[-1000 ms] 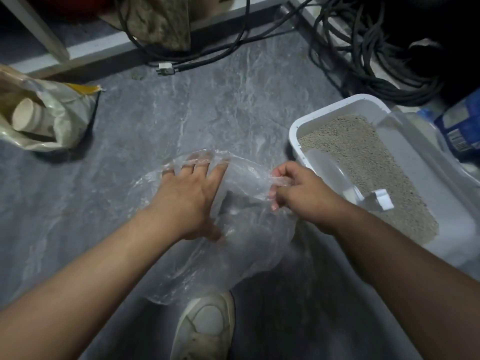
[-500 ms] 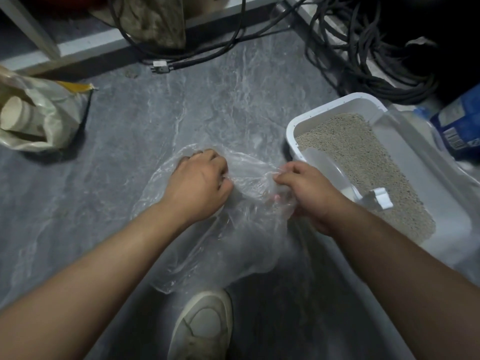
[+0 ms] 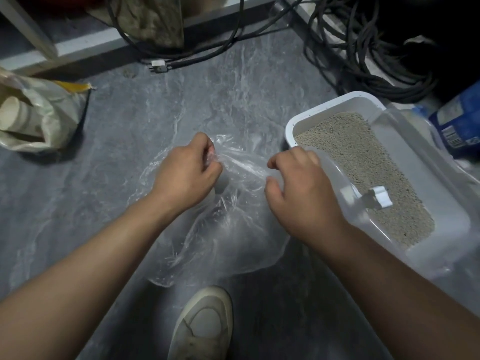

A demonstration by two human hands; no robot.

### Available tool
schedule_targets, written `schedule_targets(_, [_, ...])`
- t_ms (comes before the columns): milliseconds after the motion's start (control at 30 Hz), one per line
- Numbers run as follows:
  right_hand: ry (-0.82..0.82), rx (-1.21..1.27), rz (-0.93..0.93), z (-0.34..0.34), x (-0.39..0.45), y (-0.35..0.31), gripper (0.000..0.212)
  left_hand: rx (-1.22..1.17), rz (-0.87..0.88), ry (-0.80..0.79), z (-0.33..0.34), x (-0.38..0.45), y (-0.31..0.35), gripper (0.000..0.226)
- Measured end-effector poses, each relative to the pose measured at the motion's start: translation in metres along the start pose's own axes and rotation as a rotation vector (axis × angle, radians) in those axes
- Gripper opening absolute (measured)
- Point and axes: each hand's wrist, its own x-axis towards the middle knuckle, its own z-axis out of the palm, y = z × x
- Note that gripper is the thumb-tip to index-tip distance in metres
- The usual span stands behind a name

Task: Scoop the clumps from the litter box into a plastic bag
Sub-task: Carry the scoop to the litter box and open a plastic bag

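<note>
A clear plastic bag [image 3: 228, 237] lies crumpled on the grey floor in front of me. My left hand [image 3: 185, 175] pinches the bag's upper edge with curled fingers. My right hand [image 3: 296, 188] grips the same edge a little to the right, and the film is stretched between the two hands. The white litter box [image 3: 309, 113] stands at the right, filled with beige litter. A translucent scoop [image 3: 363, 201] with a white handle end lies in the box, just right of my right hand. No clump stands out in the litter.
My shoe [image 3: 205, 326] is on the floor below the bag. An open sack with paper cups [image 3: 31, 118] lies at the left. Black cables [image 3: 363, 48] coil at the back right, with a plug [image 3: 158, 66] at the back. A blue package [image 3: 459, 120] sits right of the box.
My left hand went from lying flat on the bag to curling and pinching its edge. Both hands have drawn the edge taut between them.
</note>
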Motion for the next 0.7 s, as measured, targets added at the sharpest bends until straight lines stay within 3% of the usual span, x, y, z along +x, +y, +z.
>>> schedule_targets(67, [-0.020,-0.007,-0.045,0.005,-0.003,-0.013,0.030,-0.046,0.019,-0.023,0.002,-0.001,0.001,0.009])
schedule_targets(167, [-0.199,-0.030,0.072,0.023,-0.001,-0.021,0.054,-0.179,0.037,-0.049,0.004,-0.002,0.004,0.008])
schedule_targets(300, [-0.192,0.058,0.229,0.041,0.004,-0.011,0.021,-0.269,0.045,-0.008,0.005,-0.001,0.000,0.008])
schedule_targets(467, [-0.136,-0.098,0.239,0.035,0.006,0.000,0.038,-0.211,0.078,-0.038,0.003,0.000,-0.012,0.010])
schedule_targets(533, [-0.054,-0.132,0.122,0.025,0.002,-0.007,0.048,-0.187,0.094,-0.043,0.003,0.000,-0.012,0.008])
schedule_targets(600, [0.023,-0.056,-0.152,0.019,-0.006,-0.020,0.045,-0.177,0.094,-0.052,0.004,0.001,-0.011,0.006])
schedule_targets(700, [-0.141,0.048,-0.460,0.033,-0.020,-0.030,0.026,-0.179,0.090,-0.070,0.006,0.003,-0.010,0.004])
